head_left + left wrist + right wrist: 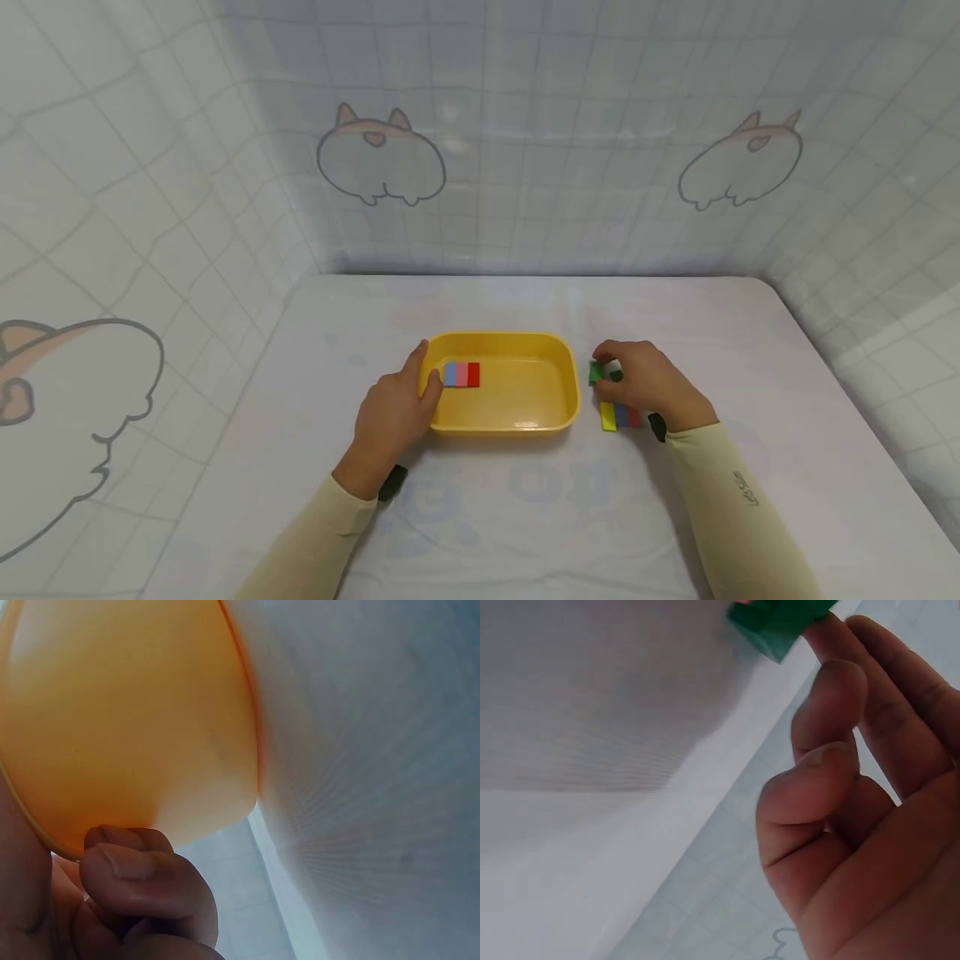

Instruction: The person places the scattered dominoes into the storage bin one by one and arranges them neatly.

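A shallow yellow tray [517, 430] rests on the table, and my left hand [393, 417] grips its left end. The thumb lies over the rim while curled fingers [142, 877] press the outer wall in the left wrist view. Inside the tray, blue, pink and red blocks [462, 375] sit side by side. To the right of the tray my right hand [648, 383] pinches a green block [596, 372] between thumb and index finger. That green block [780, 626] is cut off at the top of the right wrist view. A darker green piece [616, 376] shows beneath the hand.
Below the right hand, a yellow block [608, 417] lies beside a blue and a red one, partly covered by the wrist. The white-covered table [495, 517] meets pale grid-patterned curtains [525, 208] at the back and both sides.
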{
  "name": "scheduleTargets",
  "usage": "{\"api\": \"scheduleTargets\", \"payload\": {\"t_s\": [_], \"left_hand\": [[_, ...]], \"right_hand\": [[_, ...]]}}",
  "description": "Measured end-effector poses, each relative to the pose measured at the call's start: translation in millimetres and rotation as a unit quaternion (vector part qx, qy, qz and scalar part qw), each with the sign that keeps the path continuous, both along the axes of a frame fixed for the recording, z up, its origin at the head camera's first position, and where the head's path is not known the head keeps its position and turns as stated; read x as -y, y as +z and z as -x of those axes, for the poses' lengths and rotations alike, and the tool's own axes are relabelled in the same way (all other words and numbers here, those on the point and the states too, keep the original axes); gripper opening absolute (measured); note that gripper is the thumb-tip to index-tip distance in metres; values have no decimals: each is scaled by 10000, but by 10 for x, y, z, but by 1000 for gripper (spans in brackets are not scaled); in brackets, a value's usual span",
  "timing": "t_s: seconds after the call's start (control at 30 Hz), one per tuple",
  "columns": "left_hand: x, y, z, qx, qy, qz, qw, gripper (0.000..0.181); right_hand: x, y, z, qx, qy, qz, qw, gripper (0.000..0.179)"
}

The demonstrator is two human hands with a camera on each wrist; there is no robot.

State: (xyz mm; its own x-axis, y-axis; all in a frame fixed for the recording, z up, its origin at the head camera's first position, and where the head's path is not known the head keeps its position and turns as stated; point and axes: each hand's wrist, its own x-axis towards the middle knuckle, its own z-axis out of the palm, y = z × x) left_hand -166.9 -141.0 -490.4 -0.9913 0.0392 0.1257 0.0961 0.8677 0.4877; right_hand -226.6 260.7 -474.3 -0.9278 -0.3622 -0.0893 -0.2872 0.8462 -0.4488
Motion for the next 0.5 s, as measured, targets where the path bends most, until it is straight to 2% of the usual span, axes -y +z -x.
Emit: {"api": "scheduleTargets", "payload": {"t_s": [0.27, 0.5], "left_hand": [[-3, 23, -4, 120, 14, 24, 9999, 64], [-8, 15, -1, 60, 49, 116, 9999, 64]], "right_hand": [[52, 91, 98, 394, -123, -75, 9991, 47], [131, 181, 172, 560, 2, -145, 9983, 47]]}}
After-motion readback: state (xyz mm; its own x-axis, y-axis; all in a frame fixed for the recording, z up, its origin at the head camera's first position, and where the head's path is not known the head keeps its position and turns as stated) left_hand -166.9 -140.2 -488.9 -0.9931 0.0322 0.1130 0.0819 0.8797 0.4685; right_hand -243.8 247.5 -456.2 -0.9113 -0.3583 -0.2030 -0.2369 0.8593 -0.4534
